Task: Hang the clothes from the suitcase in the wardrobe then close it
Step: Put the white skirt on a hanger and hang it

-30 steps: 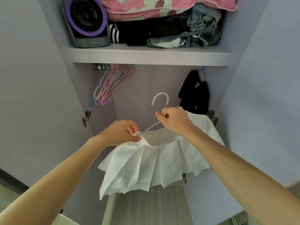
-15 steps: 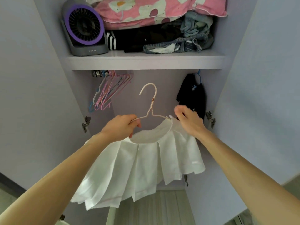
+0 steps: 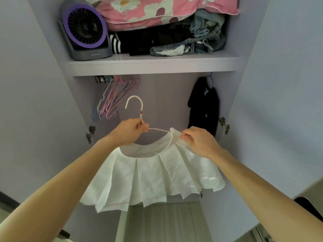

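Observation:
A white pleated skirt [image 3: 153,173] hangs on a cream wire hanger [image 3: 135,105] in front of the open wardrobe. My left hand [image 3: 129,131] grips the hanger just below its hook. My right hand [image 3: 197,140] pinches the skirt's waistband over the hanger's right shoulder. The hook points up, well below the shelf [image 3: 153,64]. The rail under the shelf is mostly hidden. The suitcase is out of view.
Several empty pink and white hangers [image 3: 113,98] hang at the left under the shelf. A black garment [image 3: 204,109] hangs at the right. A purple fan [image 3: 85,28], a pink pillow [image 3: 157,9] and folded clothes sit on the shelf. Both wardrobe doors [image 3: 283,102] stand open.
My right hand has left the hanger's neck and now pinches the waistband on the right. My left hand has taken the neck. The skirt now hangs spread out on the hanger.

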{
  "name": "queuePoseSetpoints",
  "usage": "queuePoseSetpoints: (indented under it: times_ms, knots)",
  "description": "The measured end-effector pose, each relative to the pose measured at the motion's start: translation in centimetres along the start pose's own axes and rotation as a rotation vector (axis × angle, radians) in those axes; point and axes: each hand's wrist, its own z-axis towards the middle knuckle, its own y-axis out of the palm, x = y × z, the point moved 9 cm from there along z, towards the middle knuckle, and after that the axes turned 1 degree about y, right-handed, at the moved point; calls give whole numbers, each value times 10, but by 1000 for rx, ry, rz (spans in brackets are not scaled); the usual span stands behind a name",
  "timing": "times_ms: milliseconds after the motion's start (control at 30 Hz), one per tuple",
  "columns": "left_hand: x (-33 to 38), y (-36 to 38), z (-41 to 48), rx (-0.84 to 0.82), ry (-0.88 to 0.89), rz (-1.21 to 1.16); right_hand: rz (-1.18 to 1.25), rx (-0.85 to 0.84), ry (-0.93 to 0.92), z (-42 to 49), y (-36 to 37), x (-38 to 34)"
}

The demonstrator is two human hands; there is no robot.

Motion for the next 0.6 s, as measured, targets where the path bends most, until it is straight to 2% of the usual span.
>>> queuePoseSetpoints:
  times_ms: [133, 233, 333, 467, 600]
  knots:
    - [-3, 10, 5, 5, 0, -30, -90, -109, 44, -3, 5, 5]
    - [6, 17, 15, 9, 43, -31, 146, -162, 123, -8, 8, 9]
    - [18, 20, 31, 56, 91, -26, 251, -227, 182, -14, 16, 14]
    - [32, 17, 67, 143, 88, -47, 449, -148, 317, -14, 9, 26]
    - [41, 20, 110, 145, -13, 228, 129, -65, 365, 10, -20, 49]
